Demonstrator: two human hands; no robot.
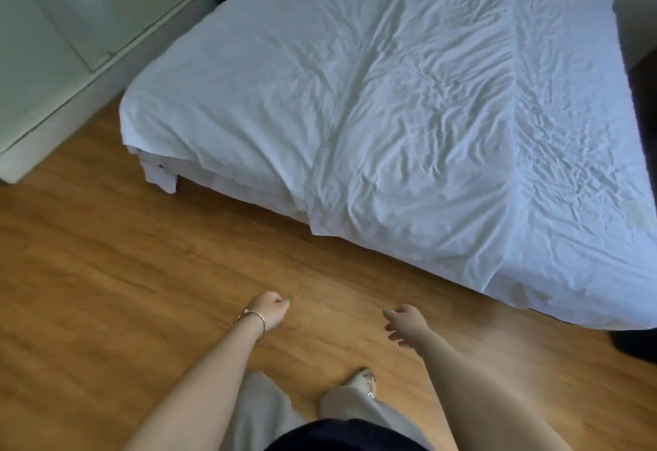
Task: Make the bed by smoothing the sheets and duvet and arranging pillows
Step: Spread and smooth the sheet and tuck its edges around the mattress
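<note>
Head view shows the duvet [409,123] lying spread across the bed [227,180], ahead of both hands and well apart from them, its surface creased, most heavily toward the side beyond the right hand. A fold runs along its length, and its near edge hangs uneven over the bed's side, with a sheet corner [160,176] drooping ahead of the left hand. No pillows are in view.

Left hand [270,310] hangs over the wooden floor [106,272] with its fingers loosely curled and its grip holding nothing; a bracelet [257,322] circles the wrist. Right hand [405,324], blurred, is also empty, its fingers relaxed.

Judging by this, the step in hand is the approach to the bed. The next move likely calls for stepping closer, taking the duvet's near edge in both hands, and pulling it taut and level.
</note>
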